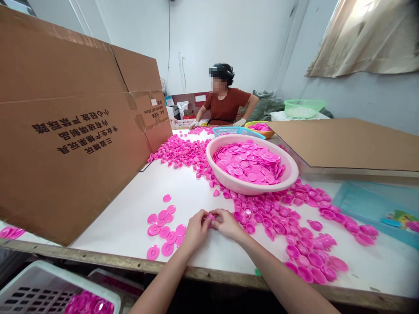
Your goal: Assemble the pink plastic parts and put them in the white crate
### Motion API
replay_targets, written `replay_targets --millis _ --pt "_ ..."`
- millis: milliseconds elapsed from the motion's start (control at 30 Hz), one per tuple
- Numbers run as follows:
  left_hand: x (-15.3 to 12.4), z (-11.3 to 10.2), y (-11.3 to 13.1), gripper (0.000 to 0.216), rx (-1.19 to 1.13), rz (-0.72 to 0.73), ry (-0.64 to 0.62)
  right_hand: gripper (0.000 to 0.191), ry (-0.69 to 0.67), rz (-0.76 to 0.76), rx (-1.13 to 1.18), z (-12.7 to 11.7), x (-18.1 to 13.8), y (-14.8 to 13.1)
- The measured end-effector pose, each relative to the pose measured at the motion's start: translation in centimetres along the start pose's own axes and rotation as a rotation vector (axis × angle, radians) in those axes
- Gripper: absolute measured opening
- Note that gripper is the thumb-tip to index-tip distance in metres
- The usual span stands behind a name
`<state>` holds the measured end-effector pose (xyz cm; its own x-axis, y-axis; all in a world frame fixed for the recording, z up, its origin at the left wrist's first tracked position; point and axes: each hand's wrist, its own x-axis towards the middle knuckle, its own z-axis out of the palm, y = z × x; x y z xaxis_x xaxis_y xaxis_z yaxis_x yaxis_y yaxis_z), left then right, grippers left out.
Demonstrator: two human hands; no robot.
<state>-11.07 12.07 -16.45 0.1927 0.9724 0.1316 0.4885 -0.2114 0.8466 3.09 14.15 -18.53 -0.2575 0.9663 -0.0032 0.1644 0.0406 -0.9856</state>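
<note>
Above the white tabletop, my left hand and my right hand meet with fingers pinched together. Between the fingertips of both is a small pink plastic toy piece, mostly covered, so its exact shape cannot be made out. Beside my left hand lie several flat, round pink discs. To the right of my right hand spreads a pile of pink toy cups, some with spout-like points. Just beyond the hands stands a pale pink basin filled with pink discs.
A tall cardboard box stands along the left; another cardboard piece is at right. More small pink pieces lie farther back, near a blue basket. A co-worker is across the table. A white crate sits below the left edge.
</note>
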Motion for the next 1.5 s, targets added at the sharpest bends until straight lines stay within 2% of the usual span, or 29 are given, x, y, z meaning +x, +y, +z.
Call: replay_targets --millis 100,233,433,733,967,1067,1133,1233,1300,1333,1400,1500 --pt "-0.1 -0.8 0.2 0.027 -0.184 -0.04 0.016 0.025 -0.008 -0.103 0.04 0.0 -0.1 -1.1" --pt "-0.4 -1.6 0.7 0.025 -0.194 0.026 0.025 0.024 -0.052 -0.19 0.118 0.2 -0.5 -2.6" --pt "-0.7 -1.7 1.3 0.022 -0.139 0.122 0.14 0.024 -0.071 -0.224 0.105 0.1 -1.1 -3.7" --pt "-0.7 -1.9 1.6 0.023 -0.119 0.12 0.123 0.026 -0.022 -0.205 0.057 0.0 -1.2 -3.7" --pt "-0.3 -1.6 1.6 0.024 -0.123 0.087 0.127 0.028 -0.091 -0.196 0.053 -0.1 -0.6 -3.6" --pt "-1.8 -3.8 1.4 0.025 0.037 0.089 0.223 0.028 -0.055 -0.27 -0.185 -1.4 -0.3 -3.4" --pt "-4.3 -7.2 0.3 0.027 0.217 0.042 0.396 0.026 0.114 -0.309 -0.419 -2.7 0.0 -3.0" --pt "-9.5 -13.6 -2.4 0.034 0.574 -0.219 0.658 0.027 0.356 -0.245 -0.79 -4.3 0.5 -1.9" --pt "-12.6 -17.2 -4.1 0.041 0.862 -0.405 0.749 0.032 0.398 -0.127 -0.989 -4.7 0.9 -1.3" --pt "-13.7 -18.3 -4.7 0.045 0.966 -0.457 0.778 0.033 0.398 -0.07 -1.061 -4.7 1.0 -1.2" --pt "-14.4 -18.8 -5.2 0.048 1.061 -0.447 0.774 0.033 0.395 0.001 -1.16 -4.5 1.3 -1.1" --pt "-11.6 -16.2 -4.5 0.044 1.015 -0.309 0.618 0.032 0.399 0.021 -1.236 -4.4 1.4 -1.1"
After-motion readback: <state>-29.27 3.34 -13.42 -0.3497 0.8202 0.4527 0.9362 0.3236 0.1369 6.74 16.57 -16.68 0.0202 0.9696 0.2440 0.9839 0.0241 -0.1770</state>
